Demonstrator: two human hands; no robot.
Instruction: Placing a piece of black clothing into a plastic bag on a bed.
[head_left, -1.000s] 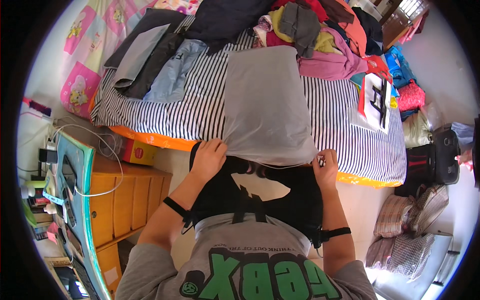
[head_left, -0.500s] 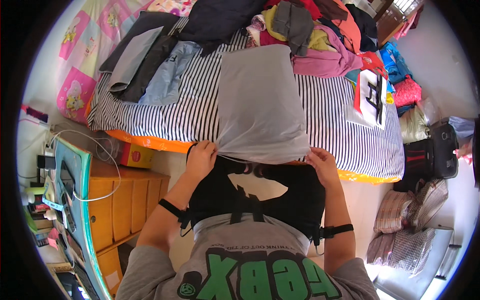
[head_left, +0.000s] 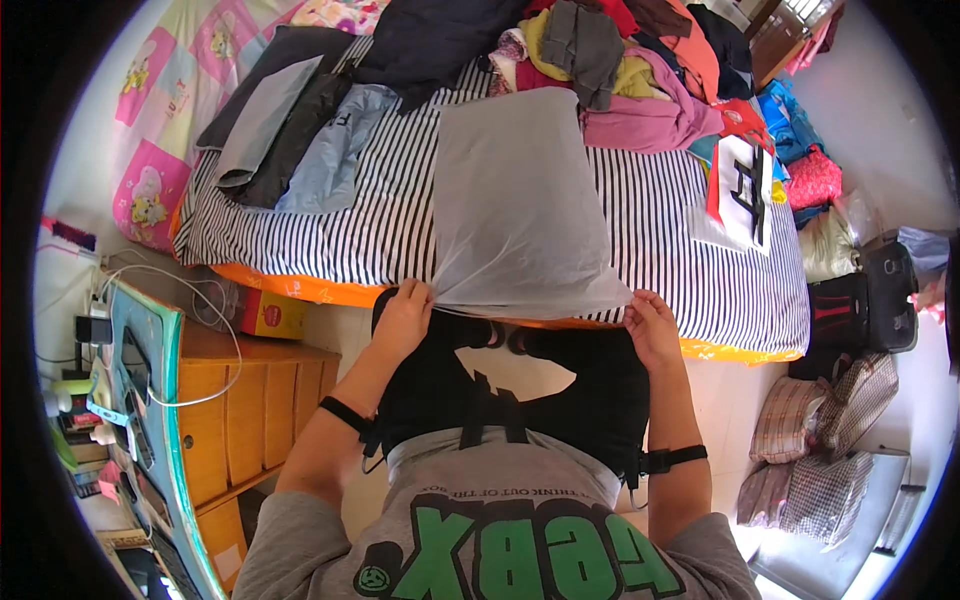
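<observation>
A grey, frosted plastic bag lies flat near the front edge of the striped bed, and its near end reaches over that edge. Something soft seems to fill it, though the contents cannot be made out. Between the fingers of my left hand is the bag's near left corner. My right hand pinches the near right corner, which is stretched into a point. Creases fan out across the plastic from my left hand, and the near edge is pulled fairly straight between both hands.
Folded bagged clothes lie on the bed's left, beside a dark garment. A heap of clothes sits at the back right, near a white package. Left of me stands a wooden cabinet; checked bags are at right.
My right hand has shifted slightly to the right and drawn the bag's near right corner outward. The near edge looks tauter, with more creases. My left hand has hardly moved.
</observation>
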